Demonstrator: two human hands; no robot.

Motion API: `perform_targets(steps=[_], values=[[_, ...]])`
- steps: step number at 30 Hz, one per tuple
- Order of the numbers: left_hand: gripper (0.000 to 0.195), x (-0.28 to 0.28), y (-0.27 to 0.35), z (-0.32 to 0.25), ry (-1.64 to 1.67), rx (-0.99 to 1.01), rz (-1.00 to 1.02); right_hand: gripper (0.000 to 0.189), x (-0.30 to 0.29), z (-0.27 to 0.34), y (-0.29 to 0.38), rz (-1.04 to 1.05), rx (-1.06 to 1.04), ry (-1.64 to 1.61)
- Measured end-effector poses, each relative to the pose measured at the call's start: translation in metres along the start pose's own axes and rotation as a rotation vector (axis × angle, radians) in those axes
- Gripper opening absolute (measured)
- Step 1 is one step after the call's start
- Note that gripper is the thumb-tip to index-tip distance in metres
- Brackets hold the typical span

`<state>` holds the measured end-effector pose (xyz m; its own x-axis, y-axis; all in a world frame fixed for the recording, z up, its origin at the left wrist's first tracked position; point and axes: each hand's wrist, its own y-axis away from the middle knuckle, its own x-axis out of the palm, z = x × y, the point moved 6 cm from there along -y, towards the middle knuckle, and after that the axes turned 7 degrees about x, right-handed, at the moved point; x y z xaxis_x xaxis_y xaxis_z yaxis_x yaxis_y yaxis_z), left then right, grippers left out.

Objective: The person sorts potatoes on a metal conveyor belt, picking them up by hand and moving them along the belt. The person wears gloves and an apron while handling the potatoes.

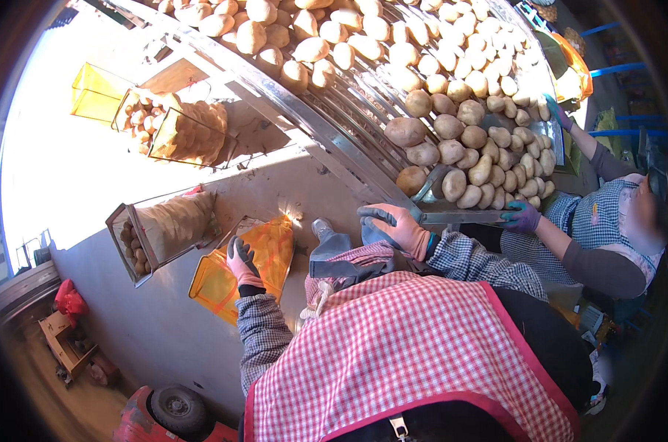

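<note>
My left hand (241, 262), in a pink glove with grey fingers, is raised at the near side of an orange-yellow mesh bag (267, 248) set in a frame. Its fingers are apart, and I see nothing in them. My right hand (397, 226), gloved alike, is by the corner of the metal sorting table (361, 166). Fingers and thumb curve apart with nothing visible between them; whether the palm touches the table edge is hidden. Many potatoes (450, 127) lie on the table's slatted rollers and crowd towards its near end.
A co-worker (593, 221) in purple-green gloves stands at right, hands at the table's edges. Left of the table, a framed sack of potatoes (173, 229) and a filled mesh bag (184, 130) lie in view. A red vehicle with a black tyre (178, 408) is at bottom left.
</note>
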<state>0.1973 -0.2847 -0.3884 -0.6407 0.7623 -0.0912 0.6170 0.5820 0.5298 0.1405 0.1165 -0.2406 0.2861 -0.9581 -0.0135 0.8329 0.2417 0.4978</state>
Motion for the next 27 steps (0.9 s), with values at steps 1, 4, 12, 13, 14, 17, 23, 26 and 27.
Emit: perform_targets(steps=[1, 4, 12, 13, 14, 17, 23, 26, 27], values=[[0.040, 0.042, 0.000, -0.023, 0.019, 0.064, 0.072, 0.031, -0.011, 0.009, 0.002, -0.078, -0.122, 0.161], [0.043, 0.169, 0.023, -0.091, 0.128, 0.350, 0.264, 0.035, -0.058, 0.019, 0.005, -0.345, -0.364, 0.505], [0.066, 0.346, 0.084, -0.128, -0.566, 0.755, 0.044, 0.064, -0.210, -0.030, 0.016, -0.674, 0.005, 1.135], [0.066, 0.353, 0.089, -0.127, -0.643, 0.794, 0.001, 0.064, -0.224, -0.039, 0.018, -0.646, 0.032, 1.135], [0.063, 0.355, 0.089, -0.126, -0.601, 0.754, 0.009, 0.063, -0.232, -0.041, 0.015, -0.616, 0.000, 1.143], [0.058, 0.354, 0.090, -0.129, -0.740, 0.804, 0.026, 0.070, -0.253, -0.041, -0.014, -0.634, -0.031, 1.108], [0.051, 0.353, 0.089, -0.128, -0.739, 0.869, 0.002, 0.059, -0.330, -0.024, -0.063, -0.581, -0.117, 1.286], [0.051, 0.358, 0.094, -0.130, -0.760, 0.788, -0.019, 0.050, -0.374, -0.025, -0.074, -0.722, -0.033, 1.180], [0.050, 0.360, 0.096, -0.132, -0.761, 0.805, -0.005, 0.046, -0.384, -0.024, -0.074, -0.763, -0.036, 1.180]])
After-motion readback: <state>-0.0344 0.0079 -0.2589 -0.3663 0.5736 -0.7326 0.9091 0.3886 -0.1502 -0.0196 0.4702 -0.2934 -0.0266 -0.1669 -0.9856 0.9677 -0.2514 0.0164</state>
